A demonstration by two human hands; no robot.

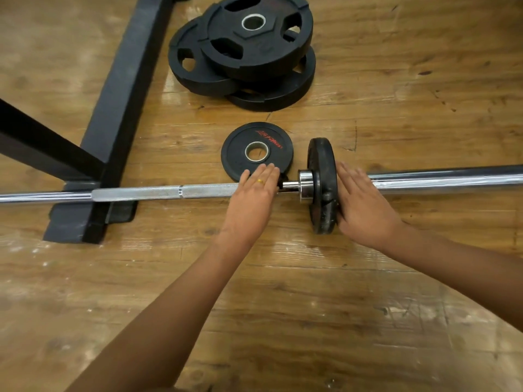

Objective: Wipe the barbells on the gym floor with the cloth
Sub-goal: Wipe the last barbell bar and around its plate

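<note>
Barbell (198, 190) flat on the wooden floor (396, 306), stretched left to right across the whole view. Rough grip section left of centre, smooth shiny sleeve (438, 179) off to the right edge, left end crossing over the foot of a black steel frame (121, 94).

Small black weight plate (321, 176) standing upright on the sleeve, pushed up against the chrome collar (305, 183).

Left hand (252, 193) released, palm down on top of the bar just left of the collar, fingers straight and together, a gold ring (260, 181) on one of them. Fingertips reaching over the near rim of a second small plate (237, 154), flat on the floor just behind the bar, red lettering on its face. Something small and dark under those fingertips, too hidden to make out. Thumb out of sight.

Right hand (362, 205) also released, flat against the outer face of the upright plate, fingers straight and pointing away over the sleeve, heel of the palm near the plate's lower edge. Nothing grasped by either hand.

Farther back, well apart from the bar, a stack of large black plates (254, 52) with grip holes, loosely overlapped on the floor beside the frame's long beam.

Scuffs and pale streaks on the floorboards.
</note>
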